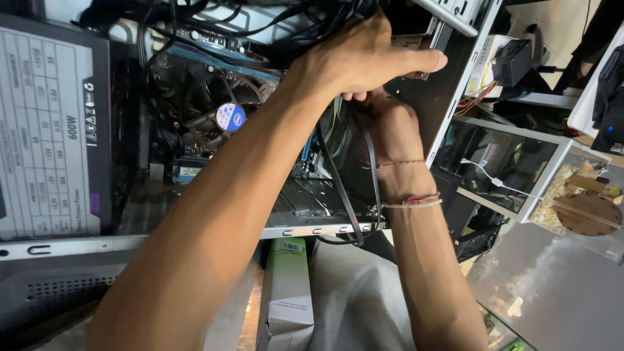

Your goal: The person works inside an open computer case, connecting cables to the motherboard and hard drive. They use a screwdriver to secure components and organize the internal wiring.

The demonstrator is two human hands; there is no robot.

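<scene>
Both hands worked inside the open case (448, 84) — left hand (364, 55) curled above the right hand (390, 127), grips hidden; a loose cable (372, 175) hung below, unconnected.

A large grey rectangular label (45, 136) covers the power supply at left, a round blue sticker (230, 117) tops the cooler fan, and a green-and-white box (287, 286) lies below the case.

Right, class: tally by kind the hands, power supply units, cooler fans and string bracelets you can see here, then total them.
Hands: 2, left hand and right hand
Power supply unit: 1
Cooler fan: 1
String bracelets: 2, thin red bracelet and pink-white bracelet
Total: 6
</scene>
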